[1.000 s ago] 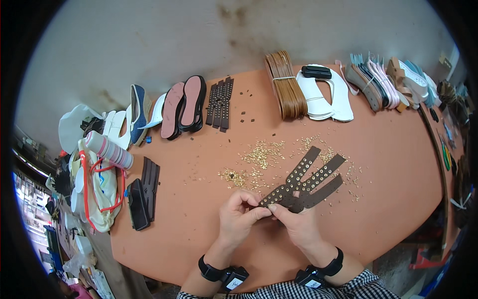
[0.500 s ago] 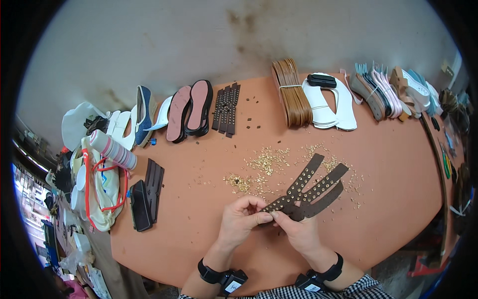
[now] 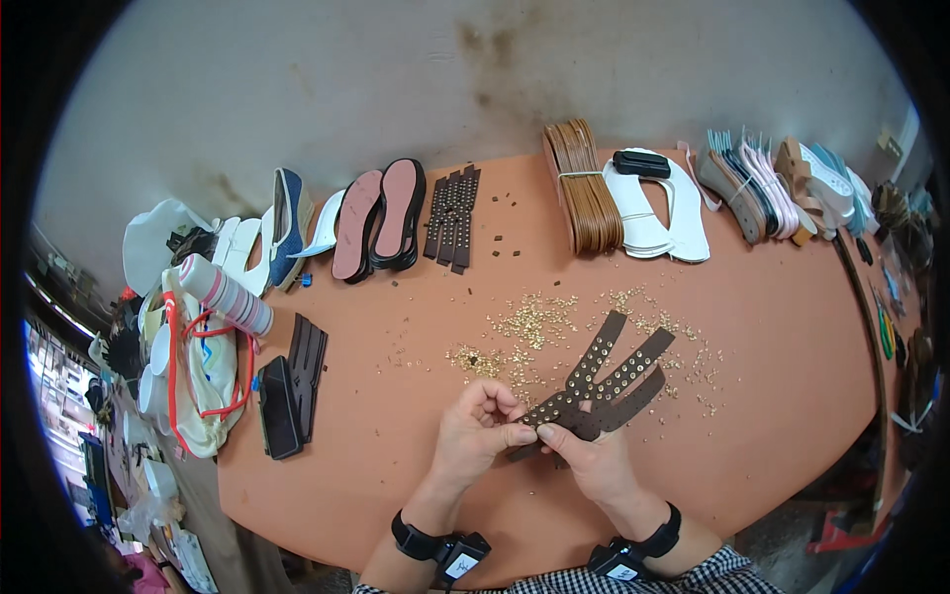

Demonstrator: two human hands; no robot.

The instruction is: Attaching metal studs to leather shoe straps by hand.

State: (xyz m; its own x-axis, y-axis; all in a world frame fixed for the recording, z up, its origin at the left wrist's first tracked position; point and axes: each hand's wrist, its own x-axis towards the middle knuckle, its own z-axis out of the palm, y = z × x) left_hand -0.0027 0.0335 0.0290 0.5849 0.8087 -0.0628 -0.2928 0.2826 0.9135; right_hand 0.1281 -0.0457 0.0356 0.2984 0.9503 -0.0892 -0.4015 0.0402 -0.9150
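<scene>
Dark brown studded shoe straps [image 3: 594, 388], cut into several strips, are held above the table between both hands. Gold studs run along the upper strips, while a lower strip shows only small holes. My left hand [image 3: 477, 428] pinches the near left end of the straps with thumb and fingertips. Close beside it, my right hand [image 3: 586, 457] is closed on the same piece, its thumb at the lower edge and its other fingers mostly hidden beneath. Loose gold studs [image 3: 534, 322] lie scattered on the table just beyond the hands.
On the orange-brown table [image 3: 396, 495], a stack of studded straps [image 3: 453, 220] lies at the back beside pink-topped soles [image 3: 398, 213]. Brown strips [image 3: 582, 188] and white shoe pieces [image 3: 683, 218] are bundled farther right. Dark plain strips [image 3: 305, 376] and a black case [image 3: 280, 408] sit left.
The far ends of the straps have swung slightly left and lower. Both hands keep their hold in nearly the same place, and the left fingers have lifted a little.
</scene>
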